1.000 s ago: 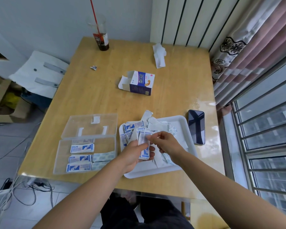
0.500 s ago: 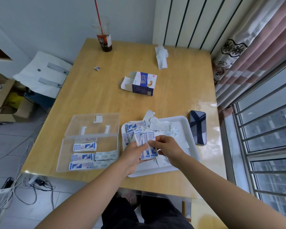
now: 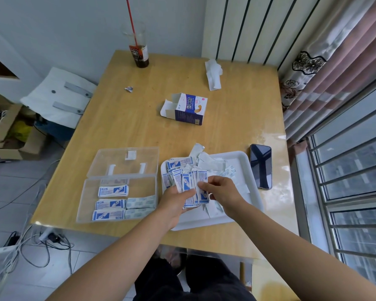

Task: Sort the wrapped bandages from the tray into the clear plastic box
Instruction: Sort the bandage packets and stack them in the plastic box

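Right now my left hand grips a fanned bunch of wrapped bandages above the tray, and my right hand pinches the outermost one. I reckon the fan could slip and scatter among the loose white papers if I tug too hard. The clear plastic box lies open just left, several bandages inside. The wooden surface also carries a phone, a carton, a drink cup; a barred window stands right.

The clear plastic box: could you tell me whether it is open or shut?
The clear plastic box is open: its lid lies flipped back flat on the table behind the base, and wrapped bandages sit uncovered inside.
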